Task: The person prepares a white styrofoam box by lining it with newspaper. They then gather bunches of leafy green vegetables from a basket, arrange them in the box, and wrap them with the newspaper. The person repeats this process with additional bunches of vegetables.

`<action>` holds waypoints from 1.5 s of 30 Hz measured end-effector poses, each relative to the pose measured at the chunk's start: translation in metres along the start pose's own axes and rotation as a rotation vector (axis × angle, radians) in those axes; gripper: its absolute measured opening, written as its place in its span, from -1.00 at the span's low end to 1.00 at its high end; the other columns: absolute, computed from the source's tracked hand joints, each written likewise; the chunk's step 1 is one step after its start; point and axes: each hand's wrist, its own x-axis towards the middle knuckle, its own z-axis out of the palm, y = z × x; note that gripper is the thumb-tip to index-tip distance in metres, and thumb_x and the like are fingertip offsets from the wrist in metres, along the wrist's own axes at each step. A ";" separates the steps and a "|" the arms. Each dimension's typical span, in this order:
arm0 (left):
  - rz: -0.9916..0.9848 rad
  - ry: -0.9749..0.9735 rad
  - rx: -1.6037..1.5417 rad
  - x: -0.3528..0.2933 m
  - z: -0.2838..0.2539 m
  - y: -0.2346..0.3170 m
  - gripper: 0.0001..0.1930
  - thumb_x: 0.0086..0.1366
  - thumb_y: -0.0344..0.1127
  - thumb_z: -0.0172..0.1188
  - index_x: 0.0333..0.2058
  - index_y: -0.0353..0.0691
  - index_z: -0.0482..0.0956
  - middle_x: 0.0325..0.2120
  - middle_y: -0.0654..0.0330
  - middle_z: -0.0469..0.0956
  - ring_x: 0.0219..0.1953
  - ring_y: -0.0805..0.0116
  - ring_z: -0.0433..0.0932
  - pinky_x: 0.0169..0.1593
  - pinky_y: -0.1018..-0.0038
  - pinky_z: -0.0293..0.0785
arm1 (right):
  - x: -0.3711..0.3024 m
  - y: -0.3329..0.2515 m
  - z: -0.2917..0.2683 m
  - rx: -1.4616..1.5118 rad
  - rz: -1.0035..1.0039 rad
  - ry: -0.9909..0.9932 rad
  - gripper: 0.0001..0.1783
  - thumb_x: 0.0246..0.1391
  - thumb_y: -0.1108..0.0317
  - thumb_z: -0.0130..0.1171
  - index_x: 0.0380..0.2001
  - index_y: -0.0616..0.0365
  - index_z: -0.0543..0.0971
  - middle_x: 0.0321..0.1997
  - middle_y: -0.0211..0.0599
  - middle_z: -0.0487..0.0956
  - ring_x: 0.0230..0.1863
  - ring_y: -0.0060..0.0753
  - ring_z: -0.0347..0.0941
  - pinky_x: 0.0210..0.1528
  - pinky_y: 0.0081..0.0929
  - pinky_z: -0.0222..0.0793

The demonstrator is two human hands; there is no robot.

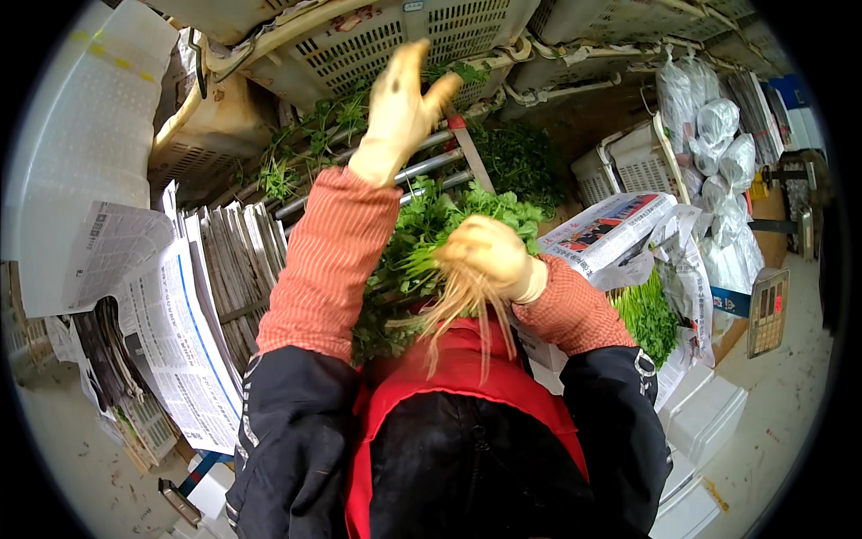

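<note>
My right hand, in a pale yellow glove, is closed around a bunch of coriander close in front of my red apron. The pale roots hang down toward me, and green leaves spread out beyond the fist. My left hand, gloved alike, is raised farther out with its thumb apart from the fingers and nothing visible in it. It is over loose green stems and a rack of metal bars, near a large slatted crate. More greens lie in shade beyond the rack.
Stacked newspapers stand at my left beside a white foam sheet. At right are a newspaper-wrapped bundle of greens, a small white basket, plastic-wrapped bundles and a scale display. White foam boxes sit lower right.
</note>
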 end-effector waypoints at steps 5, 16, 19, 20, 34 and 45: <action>-0.052 -0.826 -1.078 -0.060 0.012 0.003 -0.05 0.21 0.46 -0.18 0.25 -0.32 0.18 0.11 0.06 0.40 0.14 0.27 0.35 0.24 0.36 0.23 | 0.017 0.021 -0.032 0.647 0.728 0.380 -0.78 0.11 0.32 0.25 -0.25 0.23 0.56 -0.33 -0.42 0.56 -0.26 -0.58 0.49 -0.19 -0.57 0.45; -0.548 -0.616 -1.228 -0.110 0.066 0.015 -0.44 0.06 -0.29 0.38 0.03 -0.30 0.40 -0.14 0.26 0.53 -0.10 0.45 0.47 0.04 0.48 0.39 | 0.012 0.075 -0.014 0.699 1.008 0.565 -0.73 0.06 0.43 0.21 -0.15 0.26 0.56 -0.28 -0.40 0.60 -0.29 -0.59 0.48 -0.18 -0.57 0.41; -0.631 -0.404 -1.299 -0.124 0.079 0.018 -0.54 0.05 -0.39 0.35 -0.04 -0.28 0.48 -0.21 0.29 0.56 -0.18 0.46 0.51 -0.02 0.49 0.41 | 0.007 0.082 -0.017 0.760 1.016 0.474 -0.59 0.09 0.30 0.25 -0.03 0.29 0.49 -0.17 -0.36 0.58 -0.18 -0.55 0.47 -0.09 -0.56 0.39; -0.666 -0.385 -1.349 -0.125 0.080 0.017 -0.55 0.05 -0.40 0.34 -0.04 -0.27 0.49 -0.21 0.29 0.56 -0.18 0.46 0.51 -0.03 0.50 0.42 | 0.006 0.083 -0.023 0.849 0.996 0.444 -0.54 0.10 0.23 0.25 -0.01 0.29 0.47 -0.14 -0.35 0.57 -0.15 -0.55 0.47 -0.07 -0.55 0.38; -0.661 -0.444 -1.441 -0.131 0.088 0.024 -0.44 0.09 -0.34 0.37 0.08 -0.24 0.41 -0.08 0.31 0.51 -0.05 0.47 0.46 0.07 0.49 0.34 | -0.024 0.072 -0.002 0.303 0.874 0.571 -0.57 0.28 0.09 -0.02 -0.24 0.32 0.53 -0.39 -0.30 0.56 -0.37 -0.53 0.39 -0.23 -0.52 0.36; -0.630 -0.345 -1.684 -0.115 0.051 0.043 -0.58 0.06 -0.31 0.30 -0.10 -0.33 0.47 -0.32 0.08 0.57 -0.34 0.27 0.60 -0.20 0.39 0.58 | -0.045 0.077 -0.019 1.201 1.151 0.087 -0.46 0.19 0.00 0.10 0.03 0.24 0.48 -0.04 -0.25 0.57 -0.07 -0.42 0.52 -0.09 -0.43 0.53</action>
